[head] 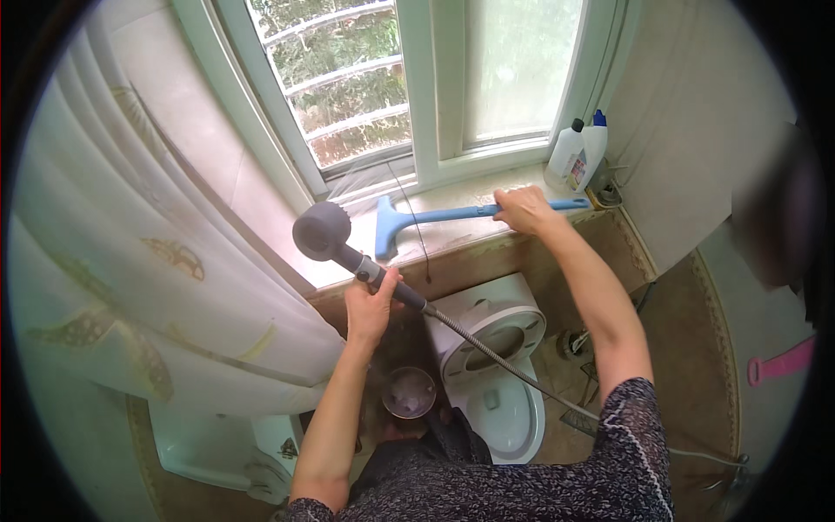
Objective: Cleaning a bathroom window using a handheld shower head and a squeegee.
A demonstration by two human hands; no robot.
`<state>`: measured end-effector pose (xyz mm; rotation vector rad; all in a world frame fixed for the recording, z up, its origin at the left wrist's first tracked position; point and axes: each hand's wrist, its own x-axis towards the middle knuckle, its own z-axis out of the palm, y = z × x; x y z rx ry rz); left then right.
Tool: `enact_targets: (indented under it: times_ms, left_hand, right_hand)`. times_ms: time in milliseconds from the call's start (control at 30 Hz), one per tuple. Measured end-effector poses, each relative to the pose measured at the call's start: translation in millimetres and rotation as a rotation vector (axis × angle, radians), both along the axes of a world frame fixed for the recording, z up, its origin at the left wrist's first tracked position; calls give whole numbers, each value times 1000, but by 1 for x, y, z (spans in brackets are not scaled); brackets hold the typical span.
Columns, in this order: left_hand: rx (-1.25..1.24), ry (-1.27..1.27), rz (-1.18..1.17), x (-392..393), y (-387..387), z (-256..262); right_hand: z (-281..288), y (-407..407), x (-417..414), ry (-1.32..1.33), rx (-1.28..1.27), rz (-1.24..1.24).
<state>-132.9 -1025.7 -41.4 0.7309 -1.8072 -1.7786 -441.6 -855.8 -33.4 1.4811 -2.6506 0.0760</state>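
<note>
My left hand (373, 307) grips the handle of a grey handheld shower head (324, 231), whose spray falls toward the open part of the window. A metal hose (483, 347) runs from it down to the right. In my right hand (524, 209) is the blue shaft of a squeegee or window brush (391, 228). Its wide head rests on or just above the light window sill (450, 231), right of the shower head. A thin dark cord hangs across the blue shaft.
Two cleaner bottles (579, 156) stand at the sill's right end. Below the sill is a toilet (502, 417) with its lid raised, beside a round bin (409, 393). A shower curtain (196, 274) hangs at the left. A white basin (202, 444) lies lower left.
</note>
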Motion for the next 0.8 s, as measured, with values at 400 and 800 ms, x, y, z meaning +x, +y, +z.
enact_targets:
  times_ms: [400,800]
  left_hand:
    - [-113,257,5,-30,-13,63]
    - [-290,439,-47,-9,-11,182]
  right_hand:
    - [76,140,112,119,-549,-138]
    - [76,31,166,6,-841,178]
